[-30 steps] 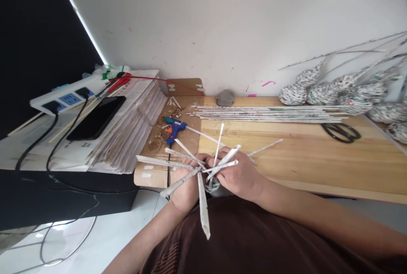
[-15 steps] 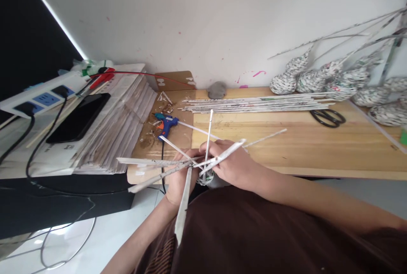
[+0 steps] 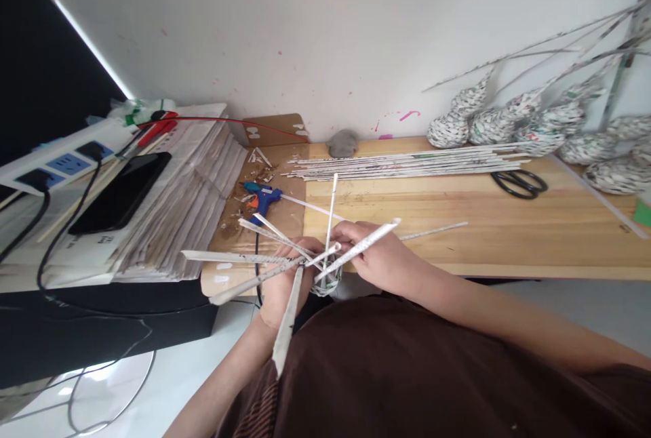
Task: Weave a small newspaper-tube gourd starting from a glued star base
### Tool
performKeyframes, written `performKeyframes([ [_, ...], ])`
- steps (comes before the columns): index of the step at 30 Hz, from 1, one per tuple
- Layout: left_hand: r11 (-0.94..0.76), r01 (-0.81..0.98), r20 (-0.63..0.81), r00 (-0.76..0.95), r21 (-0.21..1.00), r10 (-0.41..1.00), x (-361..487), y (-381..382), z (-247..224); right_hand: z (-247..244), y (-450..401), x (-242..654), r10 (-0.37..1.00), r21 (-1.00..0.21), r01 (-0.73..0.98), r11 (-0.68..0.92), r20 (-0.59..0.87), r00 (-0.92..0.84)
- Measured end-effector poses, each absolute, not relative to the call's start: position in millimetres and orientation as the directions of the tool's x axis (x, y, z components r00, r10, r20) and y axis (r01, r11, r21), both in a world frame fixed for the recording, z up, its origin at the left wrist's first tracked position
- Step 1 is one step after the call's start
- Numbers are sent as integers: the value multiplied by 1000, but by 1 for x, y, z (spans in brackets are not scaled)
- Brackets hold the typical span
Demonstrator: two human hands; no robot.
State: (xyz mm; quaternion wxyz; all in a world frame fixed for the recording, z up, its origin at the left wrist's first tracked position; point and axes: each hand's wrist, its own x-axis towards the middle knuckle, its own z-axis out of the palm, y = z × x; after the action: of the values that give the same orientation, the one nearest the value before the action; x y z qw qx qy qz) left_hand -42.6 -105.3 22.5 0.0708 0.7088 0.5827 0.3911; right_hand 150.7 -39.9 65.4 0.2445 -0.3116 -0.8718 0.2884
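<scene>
Gripping the woven paper piece (image 3: 325, 287) at the near edge of the tabletop (image 3: 422, 204), the left hand (image 3: 279, 302) curls closed; the right hand (image 3: 382, 258), fingers bent, has a hold I can't make out. Wood stretches along the tabletop's right front.

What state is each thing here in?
Woven paper piece: held, spokes splayed outward
Glue gun: lying down, glue stick inserted
Smartphone: face up, screen dark
Power strip: two plugs in
Scissors: blades hidden, open or shut unclear
Paper rods: lying loosely together
</scene>
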Motion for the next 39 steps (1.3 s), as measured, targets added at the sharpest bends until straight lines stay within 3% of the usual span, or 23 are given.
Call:
performKeyframes([
  [14,-304,735,507,-64,606,859,-44,-108,20,65,-38,158,654,-560,427,710,298,-696],
  [23,-221,732,486,-169,645,858,-42,-110,12,61,-48,149,710,-639,408,652,325,-625],
  [31,-324,754,518,-24,571,855,-45,-108,18,54,-48,146,768,-687,434,583,290,-572],
  [39,-259,781,493,-71,568,867,-44,-106,15,61,-54,146,806,-745,464,480,164,-569],
])
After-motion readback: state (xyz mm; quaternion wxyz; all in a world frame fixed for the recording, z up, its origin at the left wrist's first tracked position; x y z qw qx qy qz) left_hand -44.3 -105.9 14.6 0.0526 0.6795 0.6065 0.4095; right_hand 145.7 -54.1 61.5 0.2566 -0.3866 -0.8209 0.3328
